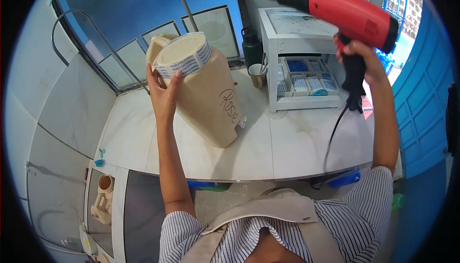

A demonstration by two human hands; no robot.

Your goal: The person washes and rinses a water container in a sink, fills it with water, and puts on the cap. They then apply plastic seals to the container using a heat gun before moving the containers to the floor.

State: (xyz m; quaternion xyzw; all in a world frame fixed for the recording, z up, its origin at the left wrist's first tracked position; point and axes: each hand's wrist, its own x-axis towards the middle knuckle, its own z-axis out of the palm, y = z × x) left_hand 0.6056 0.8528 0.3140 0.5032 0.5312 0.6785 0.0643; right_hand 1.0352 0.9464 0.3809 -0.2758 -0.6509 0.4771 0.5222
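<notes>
My left hand (165, 88) grips the lid end of a large beige jug (208, 100), thumb on the printed band and fingers round the side. The jug stands tilted on the counter, with "Rosie" handwritten on its side and a small white spigot (242, 121) low down. A printed white band (189, 62) runs around the round lid (183, 50); the jug's handle (158, 47) is behind it. My right hand (362, 59) is wrapped round the black grip of a red and black heat gun (350, 11), raised high. Its metal nozzle points left, apart from the jug.
A white shelf unit (302, 38) holds baskets of labels (306, 78). Beside it stand a dark green bottle (251, 45) and a mug (258, 75). The gun's black cord (333, 133) drops over the white counter (297, 148). Another beige jug (103, 205) sits lower left.
</notes>
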